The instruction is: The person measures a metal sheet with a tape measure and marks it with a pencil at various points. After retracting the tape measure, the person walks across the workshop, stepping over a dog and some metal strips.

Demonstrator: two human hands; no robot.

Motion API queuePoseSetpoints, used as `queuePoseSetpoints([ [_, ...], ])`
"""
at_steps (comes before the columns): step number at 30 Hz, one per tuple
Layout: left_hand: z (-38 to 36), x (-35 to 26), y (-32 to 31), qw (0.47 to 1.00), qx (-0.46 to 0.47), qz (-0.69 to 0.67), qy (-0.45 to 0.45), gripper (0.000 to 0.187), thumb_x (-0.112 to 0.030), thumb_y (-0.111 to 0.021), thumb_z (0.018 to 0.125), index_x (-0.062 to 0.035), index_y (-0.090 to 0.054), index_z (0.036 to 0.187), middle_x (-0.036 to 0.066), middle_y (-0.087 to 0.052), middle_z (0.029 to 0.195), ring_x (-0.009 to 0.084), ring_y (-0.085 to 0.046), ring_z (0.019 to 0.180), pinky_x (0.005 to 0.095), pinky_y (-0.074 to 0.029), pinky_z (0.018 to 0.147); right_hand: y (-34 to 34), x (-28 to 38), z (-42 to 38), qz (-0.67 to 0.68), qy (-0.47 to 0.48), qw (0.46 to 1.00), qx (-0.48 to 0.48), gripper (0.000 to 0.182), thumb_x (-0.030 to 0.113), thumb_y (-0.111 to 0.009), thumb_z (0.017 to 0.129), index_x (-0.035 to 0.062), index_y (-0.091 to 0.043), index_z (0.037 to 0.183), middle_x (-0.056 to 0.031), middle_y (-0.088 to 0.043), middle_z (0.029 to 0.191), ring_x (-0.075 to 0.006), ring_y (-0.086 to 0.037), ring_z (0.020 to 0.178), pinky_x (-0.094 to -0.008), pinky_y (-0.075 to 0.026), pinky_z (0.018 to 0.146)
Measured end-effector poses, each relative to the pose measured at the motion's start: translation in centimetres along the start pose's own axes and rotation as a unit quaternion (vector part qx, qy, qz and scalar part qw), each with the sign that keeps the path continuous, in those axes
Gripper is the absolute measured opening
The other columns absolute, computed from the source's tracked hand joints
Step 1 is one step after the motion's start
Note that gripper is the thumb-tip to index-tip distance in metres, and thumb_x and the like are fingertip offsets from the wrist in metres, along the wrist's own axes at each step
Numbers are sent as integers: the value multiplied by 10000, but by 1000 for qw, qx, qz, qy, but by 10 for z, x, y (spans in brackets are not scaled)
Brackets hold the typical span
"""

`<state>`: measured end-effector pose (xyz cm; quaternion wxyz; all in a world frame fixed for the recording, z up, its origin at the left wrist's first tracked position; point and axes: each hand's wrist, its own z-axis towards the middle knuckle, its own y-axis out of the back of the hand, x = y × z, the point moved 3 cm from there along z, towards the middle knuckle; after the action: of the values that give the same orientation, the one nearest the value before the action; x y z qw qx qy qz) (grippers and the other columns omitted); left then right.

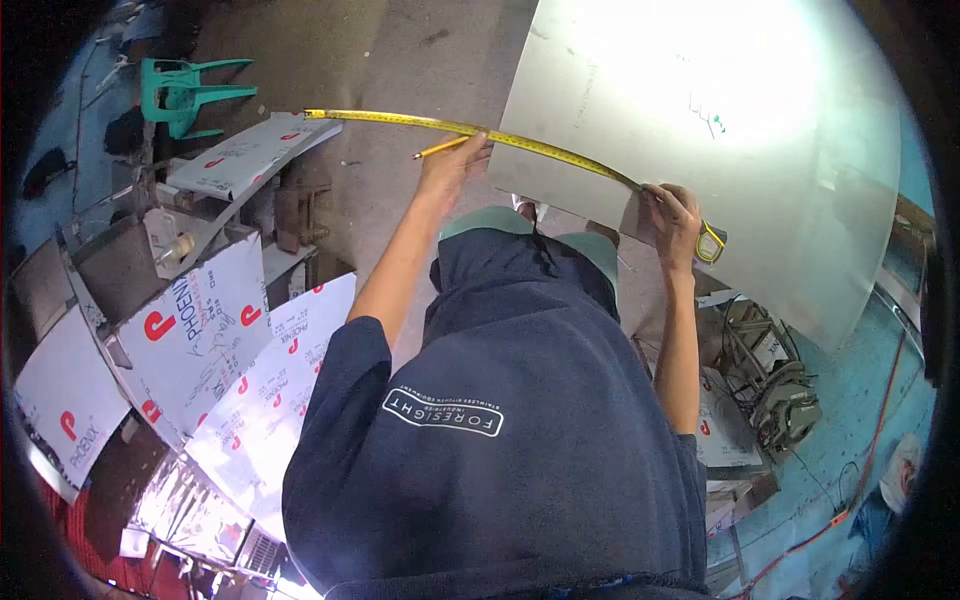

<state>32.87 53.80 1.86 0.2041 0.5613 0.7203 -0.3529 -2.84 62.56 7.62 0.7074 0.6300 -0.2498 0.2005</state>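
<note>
A yellow measuring tape [560,153] is extended from the upper left to the right, bowed slightly. Its free end lies in line with the corner of a film-covered panel; contact is unclear. My left hand [455,170] is closed, with a yellow pencil [441,148] sticking out leftward and the tape blade at its fingertips. Pinched in the fingers of my right hand [677,225] is the blade's other end, with the black and yellow tape case [710,243] against the palm side. Both hands are by the lower-left edges of a large bare metal sheet [780,200] bearing green handwriting.
A green plastic chair [180,95] is at the upper left. Film-covered metal panels [200,335] stand along the left. Below the sheet at right are a cluttered rack [760,350] and dark equipment [788,408]. An orange cord [870,450] runs over the blue floor.
</note>
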Motion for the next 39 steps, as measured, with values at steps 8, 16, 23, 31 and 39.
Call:
queuePoseSetpoints([
  [8, -4, -7, -3, 999, -31, 9, -26, 314, -179, -711, 986, 15, -620, 1216, 153, -695, 1179, 272, -696, 1093, 417, -584, 937, -14, 0, -3, 3, -1, 1000, -18, 179, 112, -781, 855, 116, -792, 1033, -82, -715, 1019, -278, -674, 966, -410, -512, 879],
  [16, -5, -6, -3, 999, -2, 28, -20, 320, -146, -742, 957, 1, -621, 1214, 140, -701, 1153, 244, -700, 1076, 407, -588, 936, -15, 4, -2, -21, 1, 1000, -23, 189, 117, -781, 866, 123, -798, 1054, -88, -725, 1029, -286, -685, 952, -397, -534, 844],
  [23, -5, -5, -7, 998, -25, 43, -36, 316, -143, -749, 952, 7, -629, 1202, 133, -706, 1130, 230, -711, 1035, 388, -599, 885, -39, 44, 13, 64, -2, 998, -5, 237, 125, -760, 855, 137, -785, 1090, -69, -720, 1047, -285, -674, 990, -412, -528, 860],
  [31, -3, -4, -6, 998, -31, 44, -30, 297, -137, -759, 943, -7, -643, 1183, 110, -707, 1110, 211, -714, 985, 361, -595, 848, -52, 51, 25, 47, -6, 999, 10, 146, 149, -768, 853, 120, -791, 994, -59, -712, 965, -289, -676, 962, -410, -541, 846],
  [39, -3, -4, -4, 998, -22, 52, -22, 285, -135, -762, 940, -6, -654, 1171, 99, -707, 1103, 198, -707, 992, 357, -594, 871, -51, 50, 29, 57, -5, 998, 33, 145, 95, -770, 846, 61, -801, 984, -104, -734, 952, -293, -701, 916, -385, -546, 826],
])
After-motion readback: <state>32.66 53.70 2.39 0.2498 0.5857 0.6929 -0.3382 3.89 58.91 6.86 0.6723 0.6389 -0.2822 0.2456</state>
